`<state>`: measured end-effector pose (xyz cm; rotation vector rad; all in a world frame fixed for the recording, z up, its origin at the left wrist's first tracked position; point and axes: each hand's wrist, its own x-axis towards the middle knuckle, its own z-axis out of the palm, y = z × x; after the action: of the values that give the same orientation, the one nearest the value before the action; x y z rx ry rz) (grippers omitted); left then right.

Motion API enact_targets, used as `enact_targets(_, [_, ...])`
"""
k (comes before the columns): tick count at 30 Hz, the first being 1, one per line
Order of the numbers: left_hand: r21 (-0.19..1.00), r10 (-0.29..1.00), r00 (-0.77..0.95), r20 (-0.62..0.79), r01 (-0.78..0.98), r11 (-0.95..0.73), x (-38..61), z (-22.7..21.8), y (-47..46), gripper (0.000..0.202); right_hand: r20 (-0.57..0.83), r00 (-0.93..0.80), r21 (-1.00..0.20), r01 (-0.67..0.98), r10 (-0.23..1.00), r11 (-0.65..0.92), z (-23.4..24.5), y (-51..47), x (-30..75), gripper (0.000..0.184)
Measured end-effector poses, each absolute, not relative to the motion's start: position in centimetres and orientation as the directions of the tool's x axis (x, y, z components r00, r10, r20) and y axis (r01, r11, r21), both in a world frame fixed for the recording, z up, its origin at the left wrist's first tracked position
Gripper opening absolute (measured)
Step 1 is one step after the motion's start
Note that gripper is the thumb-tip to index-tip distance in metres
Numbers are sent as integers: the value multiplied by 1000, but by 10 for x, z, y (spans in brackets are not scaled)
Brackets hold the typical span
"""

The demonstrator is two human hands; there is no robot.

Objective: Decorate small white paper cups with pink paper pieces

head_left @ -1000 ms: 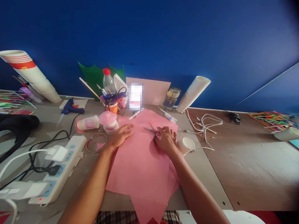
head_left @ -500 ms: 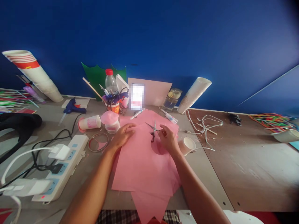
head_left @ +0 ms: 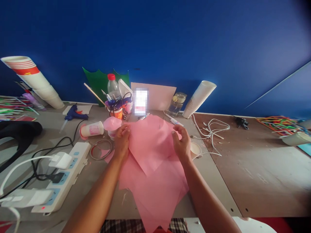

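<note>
A pink paper sheet (head_left: 150,142) is lifted and tilted toward me above a pile of more pink sheets (head_left: 157,191) on the table. My left hand (head_left: 122,141) grips the sheet's left edge with closed fingers. My right hand (head_left: 181,142) pinches its right edge. The scissors are hidden from view, perhaps behind the raised sheet. A white paper cup (head_left: 195,149) lies on its side just right of my right hand.
A pink-topped cup (head_left: 112,126), a tipped cup (head_left: 91,129) and a wire ring (head_left: 100,149) lie left. A power strip (head_left: 60,176) with plugs and cables is further left. Cup stacks (head_left: 199,98), a bottle (head_left: 113,86), a glue gun (head_left: 74,113) and white cables (head_left: 213,129) line the back.
My right hand let go of the scissors. Both hands took the top pink sheet by its edges and raised it off the pile, hiding the scissors.
</note>
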<state>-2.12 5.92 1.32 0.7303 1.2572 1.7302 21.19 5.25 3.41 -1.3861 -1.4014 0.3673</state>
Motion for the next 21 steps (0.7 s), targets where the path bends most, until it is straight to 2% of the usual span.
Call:
enact_targets(2, [962,863,-505,21,-226,-155,-18,9,60,32,486,243,-767,580,840,276,32,54,212,28])
enact_targets(6, [990,892,-448,63,-84,-112,-18,4,60,27,543,185,-667,687,819,287,29,55,211,28])
enact_targets(9, [993,893,-435,118,32,-115,-20,3,59,29,568,104,-612,717,816,334,27,54,207,23])
enact_targets(13, [982,872,-454,184,131,-139,-22,3,59,36,559,-89,-553,701,825,450,24,49,198,16])
enact_targets(15, [981,877,-444,185,134,-139,-22,3,60,39,554,-132,-534,702,822,472,21,48,194,17])
enact_targets(18, [985,885,-431,175,85,-153,-20,1,60,40,549,-66,-555,716,833,423,18,49,193,21])
enact_targets(21, [982,918,-385,91,-120,-148,-15,0,59,43,537,62,-629,695,841,350,22,47,195,22])
